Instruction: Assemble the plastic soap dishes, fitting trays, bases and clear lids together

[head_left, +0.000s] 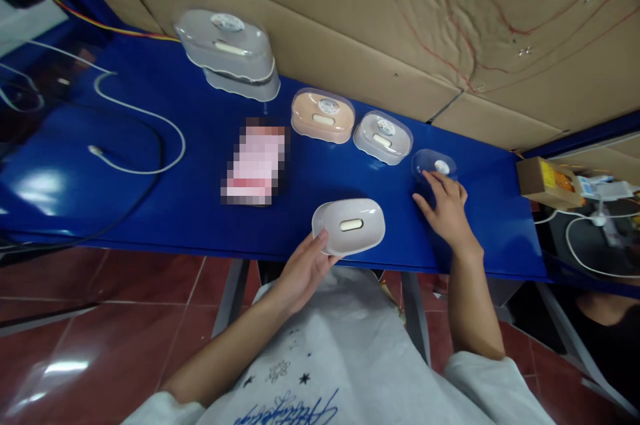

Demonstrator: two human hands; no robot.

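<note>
My left hand (303, 270) grips the near left edge of a grey oval box base (350, 225) lying at the front edge of the blue table (190, 165). My right hand (447, 208) reaches out with fingers spread, the fingertips touching a clear oval lid (433, 165) that lies flat on the table. Behind them stand a peach lidded box (323, 116) and a grey lidded box (383, 137).
A stack of grey lidded boxes (227, 52) stands at the back left. A pixelated pink object (254, 162) lies mid-table. White cable (145, 115) loops across the left side. A cardboard wall (400, 25) runs behind; a small yellow carton (547, 182) sits at the right end.
</note>
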